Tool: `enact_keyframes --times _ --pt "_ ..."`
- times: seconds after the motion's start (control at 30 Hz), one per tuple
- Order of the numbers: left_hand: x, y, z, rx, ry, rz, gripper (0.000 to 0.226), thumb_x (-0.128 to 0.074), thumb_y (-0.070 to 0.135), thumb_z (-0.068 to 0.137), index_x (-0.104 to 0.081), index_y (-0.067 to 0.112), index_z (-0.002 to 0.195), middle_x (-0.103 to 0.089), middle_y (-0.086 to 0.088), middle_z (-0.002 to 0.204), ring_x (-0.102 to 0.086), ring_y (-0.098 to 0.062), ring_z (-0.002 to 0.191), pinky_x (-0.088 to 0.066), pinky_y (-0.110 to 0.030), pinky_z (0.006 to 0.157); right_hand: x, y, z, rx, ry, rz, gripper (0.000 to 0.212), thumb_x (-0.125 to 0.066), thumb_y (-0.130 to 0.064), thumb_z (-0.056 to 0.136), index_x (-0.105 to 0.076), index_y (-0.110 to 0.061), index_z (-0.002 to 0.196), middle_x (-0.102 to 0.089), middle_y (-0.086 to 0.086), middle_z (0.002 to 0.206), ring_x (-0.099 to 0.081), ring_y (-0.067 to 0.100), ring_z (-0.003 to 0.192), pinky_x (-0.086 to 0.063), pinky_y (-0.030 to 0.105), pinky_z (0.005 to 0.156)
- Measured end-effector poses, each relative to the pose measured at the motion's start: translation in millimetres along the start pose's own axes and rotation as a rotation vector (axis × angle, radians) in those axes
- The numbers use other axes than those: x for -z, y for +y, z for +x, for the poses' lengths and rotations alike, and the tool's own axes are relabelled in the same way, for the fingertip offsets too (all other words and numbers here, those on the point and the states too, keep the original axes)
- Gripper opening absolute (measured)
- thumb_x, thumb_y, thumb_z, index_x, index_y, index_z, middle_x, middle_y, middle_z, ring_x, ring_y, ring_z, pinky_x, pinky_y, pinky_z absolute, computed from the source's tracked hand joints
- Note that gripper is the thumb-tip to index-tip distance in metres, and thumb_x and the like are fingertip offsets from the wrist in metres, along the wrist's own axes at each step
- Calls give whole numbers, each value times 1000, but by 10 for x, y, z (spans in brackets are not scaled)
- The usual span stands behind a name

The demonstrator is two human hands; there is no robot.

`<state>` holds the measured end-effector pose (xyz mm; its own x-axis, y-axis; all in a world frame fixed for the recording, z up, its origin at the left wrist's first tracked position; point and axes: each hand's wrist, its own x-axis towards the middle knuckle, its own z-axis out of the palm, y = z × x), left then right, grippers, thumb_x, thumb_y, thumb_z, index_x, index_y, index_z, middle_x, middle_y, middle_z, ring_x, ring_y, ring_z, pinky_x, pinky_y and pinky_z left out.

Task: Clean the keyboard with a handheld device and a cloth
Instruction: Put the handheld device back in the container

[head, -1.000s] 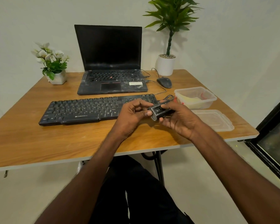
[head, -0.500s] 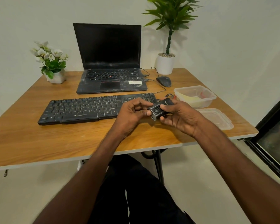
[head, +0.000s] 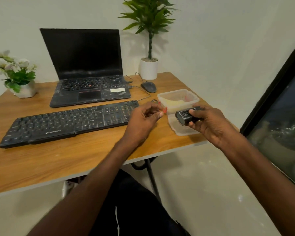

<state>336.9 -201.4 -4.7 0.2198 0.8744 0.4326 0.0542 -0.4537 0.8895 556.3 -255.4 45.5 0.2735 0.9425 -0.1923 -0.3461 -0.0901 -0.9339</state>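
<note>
Head view: right hand (head: 209,123) grips handheld device (head: 184,117); left hand (head: 143,119) pinches something (small, red).

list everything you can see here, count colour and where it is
keyboard: 1, black, desk middle-left
laptop: 1, black, open, behind keyboard
mouse: 1, dark, right of laptop
tall plant: 1, green, white pot, back of desk
flower pot: 1, white flowers, back left
container: 1, clear, right side
lid: 1, clear, right edge
desk: 1, wood
handheld device: 1, black, in right hand
left hand: pinching a small red item
right hand: gripping device
</note>
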Motion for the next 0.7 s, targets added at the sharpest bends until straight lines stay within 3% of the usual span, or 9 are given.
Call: enact_keyframes --times 0.07,0.17,0.27,0.43,0.57,0.7 --pt "-245 31 44 -13 -28 81 13 -75 12 99 -78 16 111 -76 4 104 -66 -4 97 -56 -25 84 190 -45 -8 10 63 -31 29 -67 6 91 -62 -1 118 -69 25 117 -75 31 87 -56 27 53" --pt "-477 -18 67 -76 -73 245 13 -74 17 100 -77 20 113 -74 8 100 -64 -2 96 -52 -18 77 337 -69 26 13 141 -123 40 -71 10 87 -61 -1 124 -66 24 118 -74 38 93 -56 28 52" --pt "-556 -92 53 -175 -128 412 17 -70 21 102 -76 22 118 -73 10 106 -59 -2 100 -51 -27 84 341 -91 71 -5 170 -179 42 -73 9 83 -61 0 122 -67 24 111 -74 35 87 -54 28 45" --pt "-517 -123 67 -178 -108 512 19 -68 22 103 -73 22 121 -71 8 110 -56 -12 108 -46 -31 88 179 -126 197 -17 162 -340 29 -72 6 83 -60 -8 106 -67 19 97 -71 28 74 -50 29 45" --pt "-551 -161 72 -176 -168 657 21 -65 27 104 -72 23 123 -68 5 114 -51 -15 109 -44 -34 89 95 -141 271 -21 143 -478 21 -74 6 81 -62 -7 93 -69 18 94 -71 29 78 -53 32 53" --pt "-593 -183 72 -178 -217 749 20 -62 29 104 -76 21 116 -66 3 116 -51 -20 110 -47 -42 92 105 -131 324 -9 141 -516 21 -77 6 80 -65 -4 94 -71 20 98 -72 29 80 -53 31 54"
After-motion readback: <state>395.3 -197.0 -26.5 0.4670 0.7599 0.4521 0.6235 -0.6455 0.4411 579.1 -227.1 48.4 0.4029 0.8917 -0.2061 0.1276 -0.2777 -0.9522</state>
